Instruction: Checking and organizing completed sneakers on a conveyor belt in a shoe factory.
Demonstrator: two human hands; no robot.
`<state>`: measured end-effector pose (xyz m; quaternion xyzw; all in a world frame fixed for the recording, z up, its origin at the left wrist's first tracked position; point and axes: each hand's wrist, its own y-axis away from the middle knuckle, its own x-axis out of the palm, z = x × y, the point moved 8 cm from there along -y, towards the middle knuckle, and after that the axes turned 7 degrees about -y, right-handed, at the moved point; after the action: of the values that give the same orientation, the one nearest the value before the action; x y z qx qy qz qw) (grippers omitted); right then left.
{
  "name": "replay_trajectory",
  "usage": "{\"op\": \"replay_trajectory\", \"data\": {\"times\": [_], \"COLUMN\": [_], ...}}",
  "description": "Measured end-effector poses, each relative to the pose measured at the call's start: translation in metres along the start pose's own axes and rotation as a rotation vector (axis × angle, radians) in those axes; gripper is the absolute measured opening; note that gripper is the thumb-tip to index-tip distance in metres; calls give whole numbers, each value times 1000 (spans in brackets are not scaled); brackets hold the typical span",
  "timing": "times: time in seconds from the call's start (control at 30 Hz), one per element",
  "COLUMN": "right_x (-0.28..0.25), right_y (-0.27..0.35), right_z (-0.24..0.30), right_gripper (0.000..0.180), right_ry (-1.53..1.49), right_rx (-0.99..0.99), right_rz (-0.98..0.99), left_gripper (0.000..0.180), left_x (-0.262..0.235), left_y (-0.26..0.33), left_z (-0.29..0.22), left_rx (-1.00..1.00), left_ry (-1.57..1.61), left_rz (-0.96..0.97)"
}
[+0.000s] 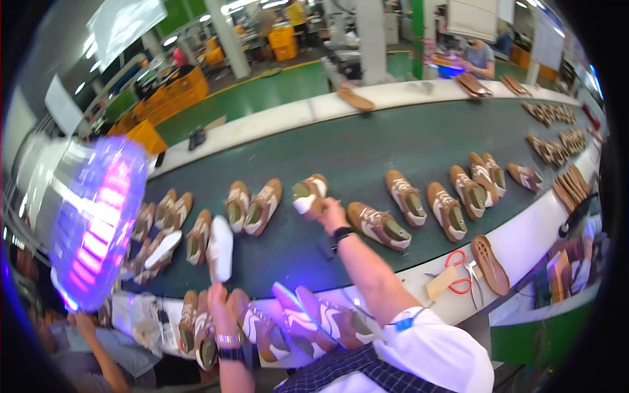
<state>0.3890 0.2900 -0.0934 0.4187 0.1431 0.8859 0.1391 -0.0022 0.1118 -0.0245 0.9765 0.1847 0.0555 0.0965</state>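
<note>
From where I watch, my right hand (329, 213) is stretched out over the dark green conveyor belt (367, 147), fingers wrapped around a tan and white shoe (309, 193) that is lifted off the belt with its toe tipped toward me. The wrist carries a dark watch (341, 233). My left hand (218, 298) is closed around the lower end of a white sole (220, 247), which stands nearly upright over the near edge of the belt; the hand's fingers are turned away from me, so I see only its back.

Nearer than the belt, on the white ledge (524, 242), several more shoes (308, 324) lie crowded together, partly covered by my left forearm and washed in violet light, so I cannot count them cleanly. To the belt's left a glowing purple lamp (98, 223) blows out to a blur and hides whatever sits beneath it; the shoes beside it are smeared. On the belt's right, red-handled scissors (460, 268) and a brown insole (490, 264) rest on the ledge, with a tan block just beside them that I cannot identify. Rows of shoes on the belt run toward the far right rim, where the lens bends them and the details are lost. Beyond the belt, a seated person (480, 56) is cut off at the top edge.
</note>
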Motion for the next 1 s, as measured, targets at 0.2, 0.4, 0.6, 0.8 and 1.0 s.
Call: {"op": "replay_trajectory", "data": {"times": [0.2, 0.4, 0.6, 0.8, 1.0], "right_x": [14, -52, -153, -107, -23], "right_y": [94, 120, 83, 180, 209], "right_z": [-29, 130, 141, 81, 125], "right_gripper": [43, 46, 50, 42, 50], "right_ry": [930, 1741, 1717, 733, 579], "right_rx": [-231, -820, -112, 166, -102], "right_rz": [87, -176, -135, 45, 514], "left_gripper": [19, 24, 29, 42, 83], "left_x": [-13, 39, 138, 212, 227], "left_y": [89, 105, 109, 133, 148], "left_z": [41, 20, 15, 48, 31], "left_rx": [-156, -231, -280, -451, -474], "left_ry": [143, 108, 169, 137, 471], "left_rz": [-45, 124, 484, 592, 467]}}
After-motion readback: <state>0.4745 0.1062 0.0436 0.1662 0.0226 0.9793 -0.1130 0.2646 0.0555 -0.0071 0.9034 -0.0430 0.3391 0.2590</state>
